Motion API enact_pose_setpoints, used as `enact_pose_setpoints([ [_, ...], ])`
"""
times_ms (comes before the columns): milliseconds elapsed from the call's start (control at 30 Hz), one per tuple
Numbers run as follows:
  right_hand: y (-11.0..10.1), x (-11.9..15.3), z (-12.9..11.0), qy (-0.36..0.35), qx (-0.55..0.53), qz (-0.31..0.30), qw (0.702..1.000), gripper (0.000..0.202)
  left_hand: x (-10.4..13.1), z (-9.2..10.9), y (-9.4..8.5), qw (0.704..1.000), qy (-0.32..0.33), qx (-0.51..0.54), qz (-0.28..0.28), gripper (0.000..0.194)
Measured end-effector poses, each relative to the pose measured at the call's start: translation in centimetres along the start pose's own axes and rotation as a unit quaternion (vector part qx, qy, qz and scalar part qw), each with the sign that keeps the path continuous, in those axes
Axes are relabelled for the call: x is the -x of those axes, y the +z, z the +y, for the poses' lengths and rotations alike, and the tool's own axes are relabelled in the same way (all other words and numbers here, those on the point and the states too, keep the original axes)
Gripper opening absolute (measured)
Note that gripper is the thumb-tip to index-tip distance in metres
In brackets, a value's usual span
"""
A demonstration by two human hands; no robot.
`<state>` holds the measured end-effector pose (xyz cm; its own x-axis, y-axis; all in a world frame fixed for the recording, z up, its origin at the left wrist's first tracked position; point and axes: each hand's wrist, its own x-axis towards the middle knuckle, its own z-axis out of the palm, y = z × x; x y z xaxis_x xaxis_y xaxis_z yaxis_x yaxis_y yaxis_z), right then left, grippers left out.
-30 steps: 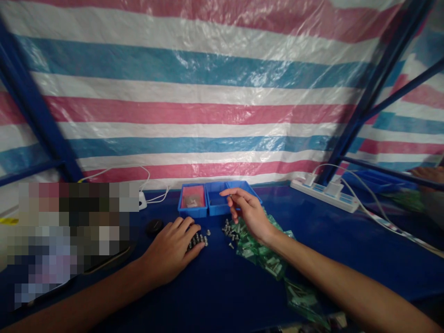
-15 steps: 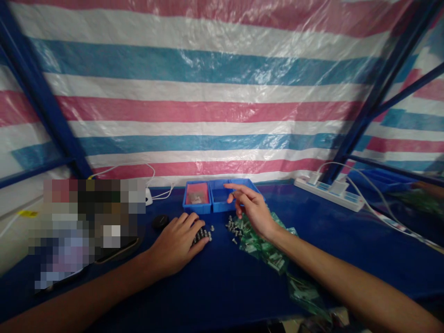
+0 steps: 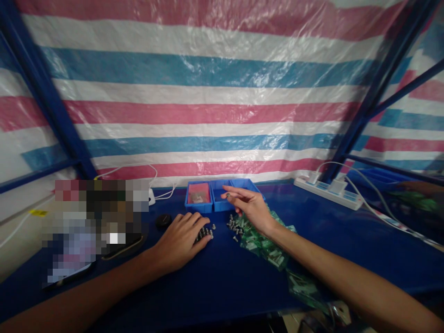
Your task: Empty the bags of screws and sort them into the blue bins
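My left hand (image 3: pixel 182 238) lies on the blue table, fingers apart and curved around a cluster of small metal screws (image 3: pixel 204 233). Part of that cluster is hidden beneath the palm and fingers. My right hand (image 3: pixel 251 208) is raised in front of the blue bins, thumb and fingertips pinched on what looks like one small screw (image 3: pixel 228 195). Below it, a loose pile of screws (image 3: pixel 235 226) sits beside green plastic bags (image 3: pixel 274 254) holding pale, slim pieces. My right wrist and forearm cover some of the bags.
A blue bin (image 3: pixel 199 208) with a pink lining holds a small bag; another blue bin (image 3: pixel 222 205) adjoins it. A round black object (image 3: pixel 163 221) is left of my left hand. A white power strip (image 3: pixel 328 194) lies at back right. Blurred-out items (image 3: pixel 114 217) occupy the left.
My right hand's thumb and fingers have come together, and a small grey piece now shows at their tips. My left hand stays around its screws. The view has shifted slightly.
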<state>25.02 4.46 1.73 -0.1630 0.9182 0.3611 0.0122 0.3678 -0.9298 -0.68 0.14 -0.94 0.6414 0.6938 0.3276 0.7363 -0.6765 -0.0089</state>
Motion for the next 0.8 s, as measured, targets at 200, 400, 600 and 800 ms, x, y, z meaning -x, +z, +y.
enact_pose_setpoints([
  [200, -0.02, -0.20, 0.30, 0.012, -0.001, -0.008, 1.000, 0.032, -0.02, -0.18, 0.16, 0.998, 0.039, 0.039, 0.005, 0.042],
  [400, 0.08, -0.24, 0.21, 0.022, -0.001, -0.004, 1.000, 0.032, -0.10, -0.11, -0.23, 0.996, 0.071, 0.052, -0.017, 0.035],
  [600, 0.11, -0.14, 0.05, 0.007, 0.008, -0.020, 1.000, 0.026, -0.17, -0.03, -0.23, 0.996, 0.070, 0.058, -0.018, 0.030],
  [800, 0.13, -0.15, 0.66, 0.011, -0.034, -0.051, 0.998, 0.027, -0.08, 0.07, -0.23, 0.996, 0.068, 0.057, -0.023, 0.028],
])
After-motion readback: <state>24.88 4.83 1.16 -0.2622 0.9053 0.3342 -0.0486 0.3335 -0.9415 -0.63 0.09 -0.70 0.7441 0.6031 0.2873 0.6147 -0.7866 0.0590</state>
